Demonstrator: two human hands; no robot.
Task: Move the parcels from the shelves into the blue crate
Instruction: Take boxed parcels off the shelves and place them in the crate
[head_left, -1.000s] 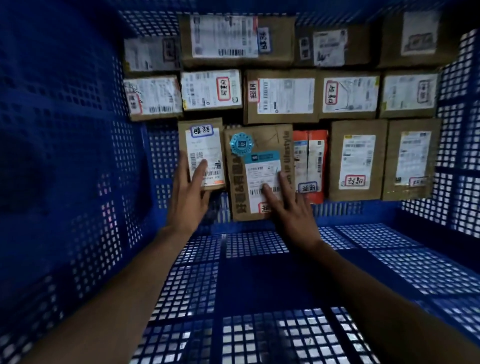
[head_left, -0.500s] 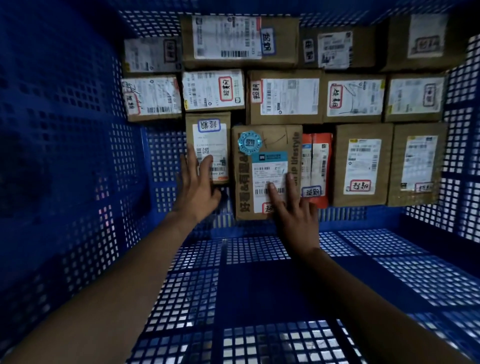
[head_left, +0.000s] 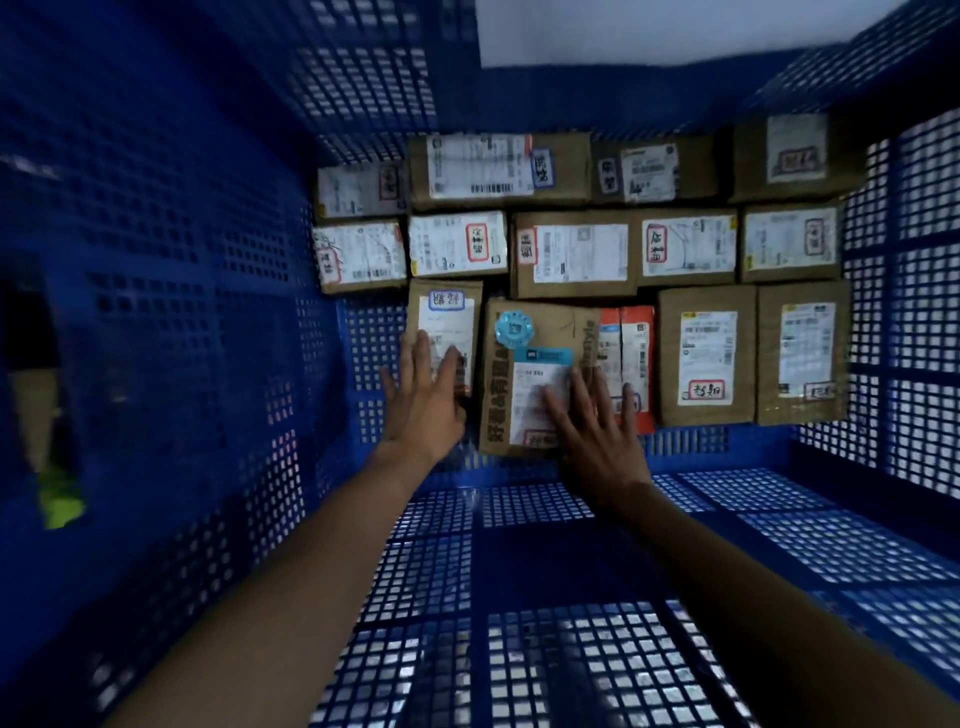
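1. Hands flat, gripping nothing: your left hand (head_left: 423, 402) presses the narrow parcel (head_left: 445, 325), your right hand (head_left: 597, 431) the teal-stickered parcel (head_left: 524, 384).
2. Both sit ahead in the blue crate (head_left: 831, 545), long axes pointing away.

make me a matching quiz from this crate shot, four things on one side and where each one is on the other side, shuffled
Things
1. left hand
2. right hand
3. red parcel
4. round teal sticker

Places
A. top left of the large brown parcel
B. flat on the narrow parcel with the blue-framed tag
C. squeezed against the large brown parcel's right side
D. spread over the large brown parcel's white label

Pairs: 1-B, 2-D, 3-C, 4-A
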